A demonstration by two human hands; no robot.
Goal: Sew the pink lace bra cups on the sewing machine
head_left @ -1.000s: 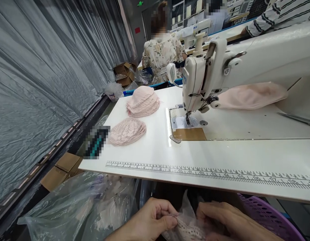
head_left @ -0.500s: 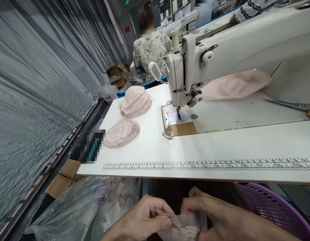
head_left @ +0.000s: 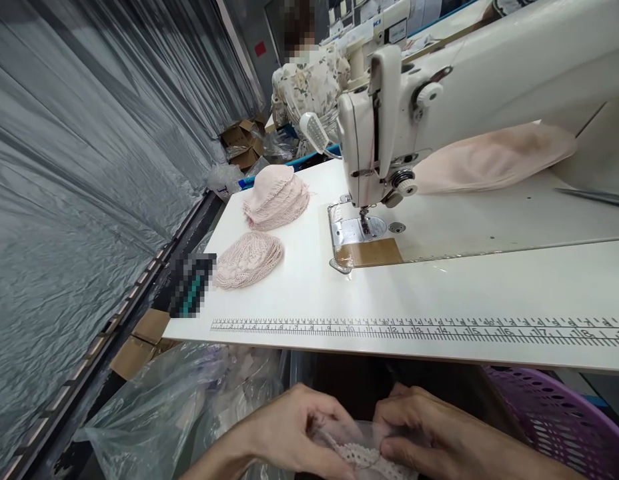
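Below the table's front edge, both hands grip a pale pink piece of lace fabric with an eyelet edge. My left hand has its fingers curled round the left side, thumb laid along the lace. With thumb and bent fingers my right hand pinches the right side. Sheer material shows between the hands; the lower part of the piece is cut off by the frame. Above them on the white table lie a stack of pink lace pieces and a stack of pink cup-shaped pieces.
A sewing machine stands on the table, with pink fabric under its arm and scissors at right. A purple basket is below right, a plastic bag below left. Another person sits beyond.
The view has shifted slightly. My right thumb has come onto the lace and now pinches it, and my left fingers have opened a little around the fabric.
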